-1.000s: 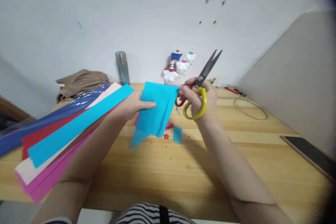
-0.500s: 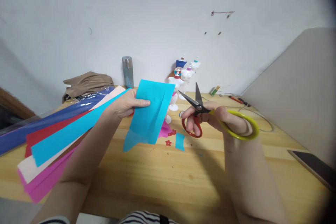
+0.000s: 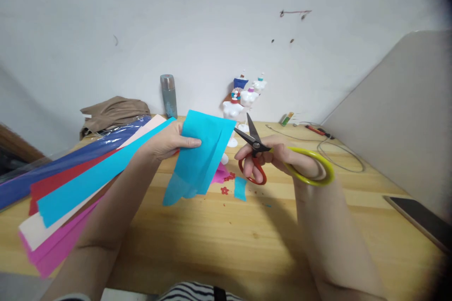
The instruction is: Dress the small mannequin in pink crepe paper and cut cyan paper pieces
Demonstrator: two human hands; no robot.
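My left hand (image 3: 173, 140) pinches a sheet of bright blue paper (image 3: 206, 150), thumb on the front and fingers behind it. The sheet hangs above the table, its lower left part a single thinner-looking layer. In my right hand (image 3: 271, 153) is a pair of scissors (image 3: 256, 145) with one yellow and one red handle loop. Their black blades are spread apart, the lower tip at the sheet's right edge; whether it touches cannot be told. Below lie a small blue piece (image 3: 240, 189), red flower cut-outs (image 3: 225, 190) and a magenta scrap (image 3: 221, 174).
Coloured strips (image 3: 81, 193) fan out on the left beside a blue plastic-wrapped roll (image 3: 70, 155) and brown cloth (image 3: 113, 115). A flask (image 3: 168, 96) and several small white mannequin busts (image 3: 249, 99) stand near the wall. At right lie a phone (image 3: 420, 218), cable (image 3: 339, 164) and red-black tool (image 3: 318, 130).
My right hand has moved left with the open scissors, bringing the blades up to the blue paper's right edge. My left hand keeps its hold on the sheet. The view has shifted slightly.
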